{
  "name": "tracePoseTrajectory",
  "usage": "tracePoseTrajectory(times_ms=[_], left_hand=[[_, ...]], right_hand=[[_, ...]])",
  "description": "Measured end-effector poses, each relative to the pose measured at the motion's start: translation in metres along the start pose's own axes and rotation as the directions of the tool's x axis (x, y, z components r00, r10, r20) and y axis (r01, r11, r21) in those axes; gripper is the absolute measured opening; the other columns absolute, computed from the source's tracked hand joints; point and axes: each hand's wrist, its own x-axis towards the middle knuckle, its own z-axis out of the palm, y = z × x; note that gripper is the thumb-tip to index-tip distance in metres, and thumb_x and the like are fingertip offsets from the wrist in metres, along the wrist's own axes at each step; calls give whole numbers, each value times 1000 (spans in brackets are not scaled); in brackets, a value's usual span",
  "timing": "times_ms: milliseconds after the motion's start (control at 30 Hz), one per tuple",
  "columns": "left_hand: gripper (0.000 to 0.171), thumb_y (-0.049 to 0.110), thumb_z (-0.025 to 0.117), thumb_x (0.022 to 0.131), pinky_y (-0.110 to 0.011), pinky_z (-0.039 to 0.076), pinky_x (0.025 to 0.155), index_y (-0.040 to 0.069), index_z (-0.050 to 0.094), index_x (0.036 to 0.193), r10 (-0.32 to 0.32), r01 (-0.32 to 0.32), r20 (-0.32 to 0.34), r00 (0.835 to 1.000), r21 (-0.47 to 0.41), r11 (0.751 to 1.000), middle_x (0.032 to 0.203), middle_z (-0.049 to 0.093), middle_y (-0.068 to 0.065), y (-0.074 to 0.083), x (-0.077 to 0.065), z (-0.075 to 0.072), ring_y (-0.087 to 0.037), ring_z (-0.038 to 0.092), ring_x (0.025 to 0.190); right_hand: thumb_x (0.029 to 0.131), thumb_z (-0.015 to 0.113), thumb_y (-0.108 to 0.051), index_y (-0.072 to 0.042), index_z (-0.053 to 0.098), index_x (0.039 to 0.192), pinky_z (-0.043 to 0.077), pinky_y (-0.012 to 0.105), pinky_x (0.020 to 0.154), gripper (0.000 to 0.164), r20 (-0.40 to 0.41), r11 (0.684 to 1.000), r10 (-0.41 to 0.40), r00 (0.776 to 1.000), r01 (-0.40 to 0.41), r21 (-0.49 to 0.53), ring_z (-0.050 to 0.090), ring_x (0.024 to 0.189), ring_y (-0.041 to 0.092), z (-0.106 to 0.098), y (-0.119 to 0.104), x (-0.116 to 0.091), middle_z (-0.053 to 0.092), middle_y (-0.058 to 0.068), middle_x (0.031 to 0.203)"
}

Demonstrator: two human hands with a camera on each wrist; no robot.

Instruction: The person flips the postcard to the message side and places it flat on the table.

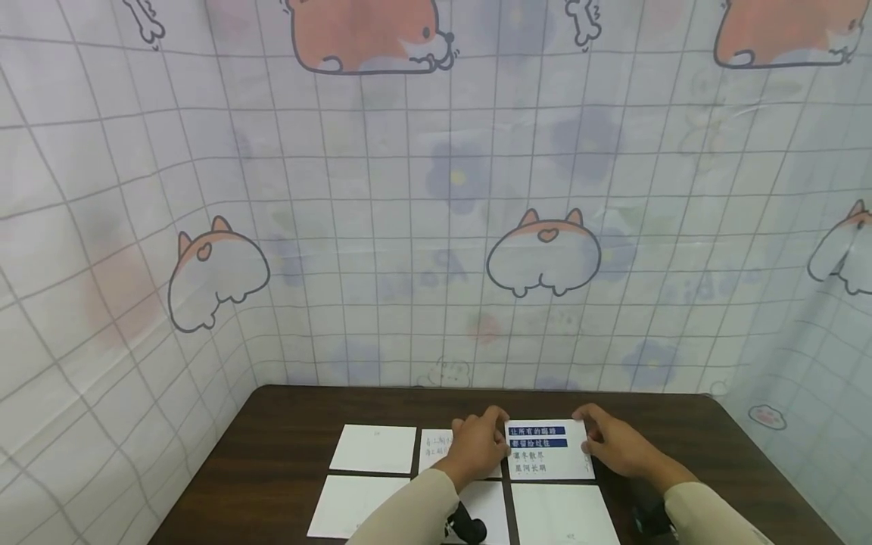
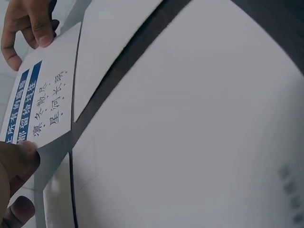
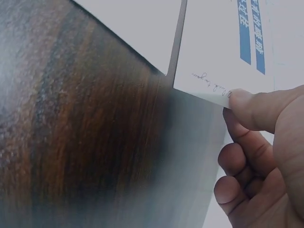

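Observation:
A white card (image 1: pixel 553 460) printed with Chinese characters, two lines of them on dark blue bands, is held between both hands at the back right. My left hand (image 1: pixel 474 448) pinches its left edge near the upper corner. On the opposite edge, my right hand (image 1: pixel 616 443) pinches it, thumb (image 3: pixel 251 107) on the face and fingers behind. Small cursive writing shows beside that thumb. In the left wrist view the card (image 2: pixel 57 95) overlaps the edge of a neighbouring blank card (image 2: pixel 109 38). Below it in the head view lies another white card (image 1: pixel 564 511).
White cards lie in two rows on the dark wooden table (image 1: pixel 225 484): a back left one (image 1: pixel 375 448), a front left one (image 1: pixel 354 503), and a lettered one (image 1: pixel 434 443) partly hidden by my left hand. Behind hangs a checked curtain (image 1: pixel 409 325) with cartoon dogs.

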Motion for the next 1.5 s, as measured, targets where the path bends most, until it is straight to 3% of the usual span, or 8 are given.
tracePoseTrajectory(times_ms=[233,433,600,700,900,1033,1267,1500], left_hand=[[43,11,76,90,-47,27,89,15,57,128,2,-3,-11,1000,-89,996,75,59,18,-3,3,-3,-3,54,71],[41,14,76,91,-47,27,91,17,55,126,-51,52,12,999,-119,992,78,62,19,-6,1,-7,-2,56,75],[22,16,76,91,-45,27,87,17,62,107,-51,52,10,999,-156,986,79,62,18,-5,0,-11,-4,56,76],[11,17,75,92,-46,26,87,17,64,94,-38,38,8,999,-173,984,76,61,17,-5,-1,-13,-3,55,70],[13,18,76,92,-45,25,85,19,65,85,-12,9,-17,1000,-174,985,75,59,17,-4,-3,-15,-1,53,69],[13,19,76,93,-45,25,84,20,66,84,-5,3,-13,1000,-162,987,77,60,18,-4,-4,-15,0,53,71],[13,24,73,95,-47,26,84,23,65,85,2,-1,11,1000,-128,992,84,61,20,-1,-5,-19,-8,52,89],[12,21,70,96,-47,25,81,22,62,87,-6,12,44,999,-153,988,77,60,18,3,-6,-21,-6,52,77]], right_hand=[[95,72,-10,-8,47,138,44,36,61,50,-6,999,50,999,-50,19,53,69,17,1,0,1,62,-1,86],[95,72,-11,2,47,135,43,34,61,49,-8,997,51,999,-51,52,53,69,18,-2,-1,0,62,-1,85],[95,72,-14,1,57,117,46,36,69,31,-17,997,44,999,-43,58,54,78,18,-5,-2,-1,62,0,88],[95,72,-15,-5,61,101,45,34,65,16,-17,997,23,1000,-21,70,54,75,16,-6,-1,-1,62,-2,84],[96,72,-18,-13,55,83,37,29,56,22,-36,997,-33,999,36,70,45,63,12,-8,-1,-2,50,-5,71],[96,73,-20,-14,56,83,37,28,57,23,-44,994,-55,998,59,88,46,65,11,-10,-1,-4,52,-4,73],[98,71,-24,-13,58,87,38,28,57,20,-31,993,-43,999,46,105,48,67,12,-12,0,-6,53,-2,76],[99,70,-26,-12,58,88,40,29,58,21,-8,992,-30,1000,31,124,51,70,13,-13,-3,-8,59,-1,81]])
